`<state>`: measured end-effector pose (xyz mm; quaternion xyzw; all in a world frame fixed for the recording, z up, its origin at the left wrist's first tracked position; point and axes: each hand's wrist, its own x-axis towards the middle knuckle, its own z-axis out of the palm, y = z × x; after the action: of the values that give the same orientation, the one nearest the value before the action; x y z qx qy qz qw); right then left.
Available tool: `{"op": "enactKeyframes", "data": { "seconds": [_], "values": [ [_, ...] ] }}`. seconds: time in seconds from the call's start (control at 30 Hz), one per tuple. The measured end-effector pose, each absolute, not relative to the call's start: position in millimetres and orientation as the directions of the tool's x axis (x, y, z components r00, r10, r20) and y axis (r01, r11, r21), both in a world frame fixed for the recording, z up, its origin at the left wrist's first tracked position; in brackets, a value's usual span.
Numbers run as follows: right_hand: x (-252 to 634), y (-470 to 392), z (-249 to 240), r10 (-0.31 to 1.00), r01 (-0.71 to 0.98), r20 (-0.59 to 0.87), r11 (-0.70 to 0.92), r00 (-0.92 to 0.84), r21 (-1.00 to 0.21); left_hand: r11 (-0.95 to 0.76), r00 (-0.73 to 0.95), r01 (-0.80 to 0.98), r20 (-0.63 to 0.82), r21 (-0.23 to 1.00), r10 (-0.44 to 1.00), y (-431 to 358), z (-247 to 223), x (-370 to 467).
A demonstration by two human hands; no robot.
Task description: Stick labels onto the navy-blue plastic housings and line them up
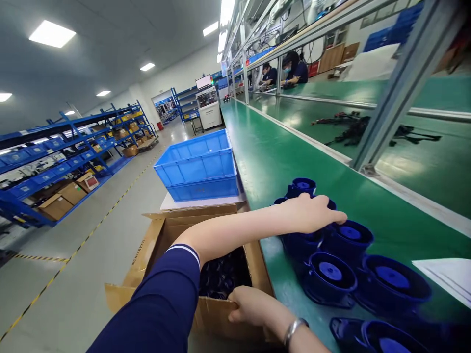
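Note:
My left hand [318, 213] reaches across from the left, over the green bench, its fingers bent down over a dark blue round housing at the back of a group. Several such housings [330, 271] with round blue centres stand close together on the bench. Below, my right hand [250, 305], with a silver bracelet at the wrist, grips the near edge of an open cardboard box [217, 316]. Inside the box are several dark parts [221, 279], partly hidden by my left arm.
Behind the box sits a blue crate [202, 169]. The green bench [257, 147] runs away alongside a metal frame post [397, 88]. White paper [447, 277] lies at the right, dark cables [349, 125] beyond the rail. Two people work farther back. Blue shelving [73, 152] stands left.

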<state>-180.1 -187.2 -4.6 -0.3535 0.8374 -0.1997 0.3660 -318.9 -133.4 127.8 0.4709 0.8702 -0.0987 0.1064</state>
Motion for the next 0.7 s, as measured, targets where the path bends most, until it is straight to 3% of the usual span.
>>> {"op": "enactKeyframes", "data": {
  "seconds": [0.27,0.7],
  "values": [
    [-179,-187,-13,-0.732,-0.403,-0.451,0.667,-0.51,-0.626,0.338,-0.263,0.934,-0.42,0.117,0.869,-129,130,-347],
    [-177,-187,-20,-0.739,-0.406,-0.418,0.652,-0.529,-0.64,0.243,-0.14,0.911,-0.306,0.332,0.942,-108,100,-381]
  ]
}}
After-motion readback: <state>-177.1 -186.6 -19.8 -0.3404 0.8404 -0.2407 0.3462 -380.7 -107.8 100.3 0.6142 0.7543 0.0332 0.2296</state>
